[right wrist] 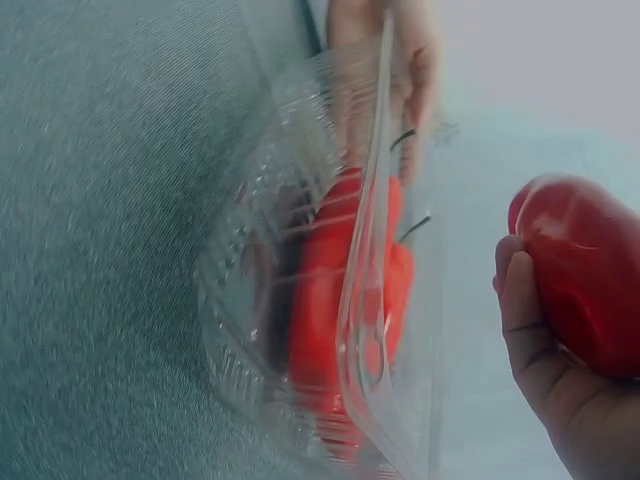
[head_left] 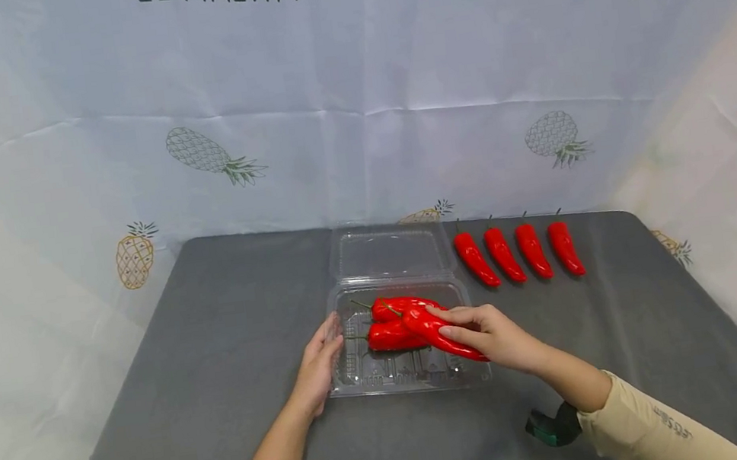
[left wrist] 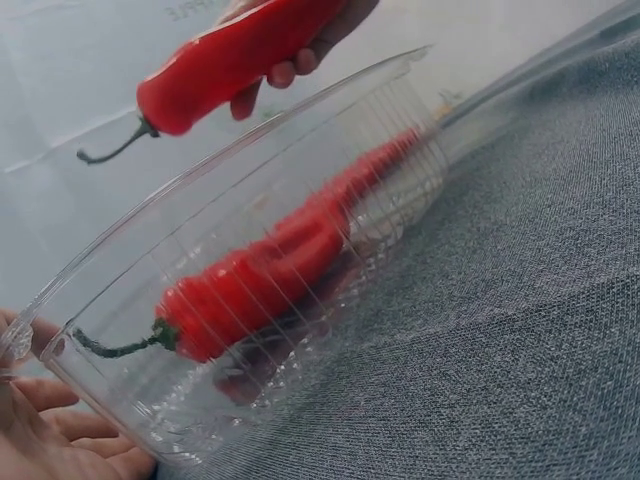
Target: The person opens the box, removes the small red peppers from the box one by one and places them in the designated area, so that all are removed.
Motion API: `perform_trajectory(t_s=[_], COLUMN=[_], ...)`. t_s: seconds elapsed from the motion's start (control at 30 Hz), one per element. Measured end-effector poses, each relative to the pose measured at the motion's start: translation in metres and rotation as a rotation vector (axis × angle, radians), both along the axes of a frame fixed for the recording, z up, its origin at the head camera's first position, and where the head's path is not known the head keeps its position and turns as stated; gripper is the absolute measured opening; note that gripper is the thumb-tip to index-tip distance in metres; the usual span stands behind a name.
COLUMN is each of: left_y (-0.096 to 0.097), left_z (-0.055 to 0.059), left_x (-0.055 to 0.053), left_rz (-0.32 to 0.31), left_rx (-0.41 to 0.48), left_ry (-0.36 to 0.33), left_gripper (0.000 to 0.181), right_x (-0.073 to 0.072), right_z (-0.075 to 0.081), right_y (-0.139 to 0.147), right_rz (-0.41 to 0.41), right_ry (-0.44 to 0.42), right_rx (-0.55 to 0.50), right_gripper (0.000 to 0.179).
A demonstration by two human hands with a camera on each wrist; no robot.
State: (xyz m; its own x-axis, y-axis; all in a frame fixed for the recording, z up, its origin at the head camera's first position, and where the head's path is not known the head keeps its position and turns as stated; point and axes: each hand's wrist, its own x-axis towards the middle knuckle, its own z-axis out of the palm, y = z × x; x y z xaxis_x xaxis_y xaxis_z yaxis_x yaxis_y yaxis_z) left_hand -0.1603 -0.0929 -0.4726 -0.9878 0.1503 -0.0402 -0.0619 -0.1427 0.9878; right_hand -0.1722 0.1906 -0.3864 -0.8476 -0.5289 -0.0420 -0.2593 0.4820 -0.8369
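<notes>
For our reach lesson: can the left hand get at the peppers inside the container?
Probably yes: the lid is open and the left hand beside the container, though the held pepper hangs above the peppers inside.

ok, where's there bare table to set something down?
Free: table left of the clear tray and left grip. Also right of the tray, between the four-pepper row and right forearm. Tighter: in front of the tray, between right and left forearm. Crowded: the tray, where the right grip holds one pepper above two others.
</notes>
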Motion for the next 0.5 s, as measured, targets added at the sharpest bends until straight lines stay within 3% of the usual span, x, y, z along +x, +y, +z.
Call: perform_trajectory(t_s=[0.5], left_y=[-0.001], left_z=[-0.001], left_x=[0.000], left_rz=[-0.011], left_rx=[-0.017], left_ry=[-0.004], left_gripper=[0.053], right_x=[0.017], right_z=[-0.005], right_y=[0.020], right_rz=[-0.292], right_ry=[-0.100], right_rx=[-0.186], right_gripper=[0.047])
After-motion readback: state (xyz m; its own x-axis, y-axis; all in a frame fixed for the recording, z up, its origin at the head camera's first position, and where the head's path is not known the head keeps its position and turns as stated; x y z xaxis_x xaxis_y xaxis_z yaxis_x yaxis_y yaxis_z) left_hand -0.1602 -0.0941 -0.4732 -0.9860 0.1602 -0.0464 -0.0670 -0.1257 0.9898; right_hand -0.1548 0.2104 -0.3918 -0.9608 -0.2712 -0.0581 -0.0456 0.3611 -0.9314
